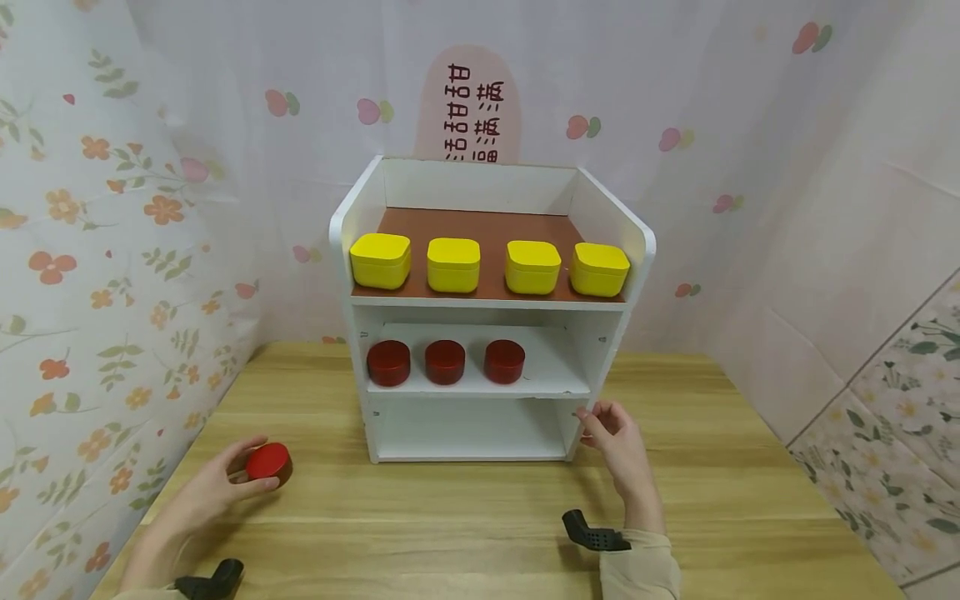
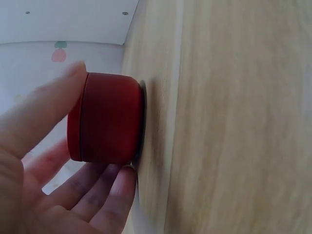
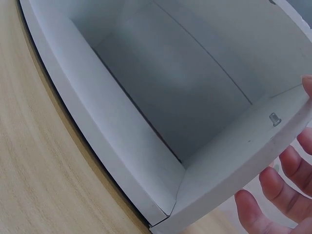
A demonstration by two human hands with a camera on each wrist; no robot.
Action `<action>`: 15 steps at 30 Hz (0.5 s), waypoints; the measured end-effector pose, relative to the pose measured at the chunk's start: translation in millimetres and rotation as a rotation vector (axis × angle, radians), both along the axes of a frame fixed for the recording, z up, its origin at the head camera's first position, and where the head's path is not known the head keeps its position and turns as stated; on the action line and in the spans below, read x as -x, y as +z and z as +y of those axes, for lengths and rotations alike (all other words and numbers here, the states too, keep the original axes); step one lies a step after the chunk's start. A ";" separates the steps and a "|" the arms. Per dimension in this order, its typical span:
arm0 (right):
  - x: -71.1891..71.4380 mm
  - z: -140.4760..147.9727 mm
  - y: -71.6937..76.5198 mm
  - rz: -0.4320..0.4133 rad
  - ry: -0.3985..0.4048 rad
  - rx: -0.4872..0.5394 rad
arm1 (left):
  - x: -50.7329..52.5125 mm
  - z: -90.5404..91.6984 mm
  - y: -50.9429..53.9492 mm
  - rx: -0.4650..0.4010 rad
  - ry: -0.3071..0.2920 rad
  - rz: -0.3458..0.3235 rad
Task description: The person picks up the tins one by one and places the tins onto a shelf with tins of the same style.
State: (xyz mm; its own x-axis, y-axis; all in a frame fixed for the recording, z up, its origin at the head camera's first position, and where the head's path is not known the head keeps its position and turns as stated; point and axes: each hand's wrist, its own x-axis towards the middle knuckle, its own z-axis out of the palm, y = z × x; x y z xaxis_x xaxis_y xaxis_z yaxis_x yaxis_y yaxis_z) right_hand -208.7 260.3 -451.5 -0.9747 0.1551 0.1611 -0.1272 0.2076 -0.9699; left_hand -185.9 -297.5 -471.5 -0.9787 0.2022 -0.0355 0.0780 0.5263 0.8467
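Observation:
At the left of the table, my left hand (image 1: 213, 487) grips a red round tin (image 1: 269, 463) with the thumb on one side and fingers on the other. In the left wrist view, the tin (image 2: 109, 119) has its base at or very near the wooden surface; whether it touches, I cannot tell. My right hand (image 1: 618, 446) holds the lower right side panel of a white shelf unit (image 1: 472, 427), thumb towards the inside and fingers outside. Up close, the panel's front edge (image 3: 243, 173) runs beside the fingertips (image 3: 273, 180).
Three dark red tins (image 1: 445, 362) stand on the middle shelf, left to centre. Several yellow boxes (image 1: 453, 265) line the front of the brown top shelf. The wooden table (image 1: 420, 533) lies under the unit, and a patterned curtain (image 1: 720, 108) hangs behind.

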 end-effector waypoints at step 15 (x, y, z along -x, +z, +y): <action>0.2 -1.4 0.4 0.010 -0.008 -0.002 | 5.4 3.7 -1.2 0.065 0.029 0.018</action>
State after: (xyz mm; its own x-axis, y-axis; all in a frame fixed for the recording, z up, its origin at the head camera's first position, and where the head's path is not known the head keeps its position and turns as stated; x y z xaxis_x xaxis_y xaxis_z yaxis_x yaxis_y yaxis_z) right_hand -208.9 258.9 -451.1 -0.9717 0.1623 0.1714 -0.1356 0.2107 -0.9681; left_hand -191.3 -293.8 -472.7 -0.9846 0.1721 -0.0303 0.0768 0.5821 0.8095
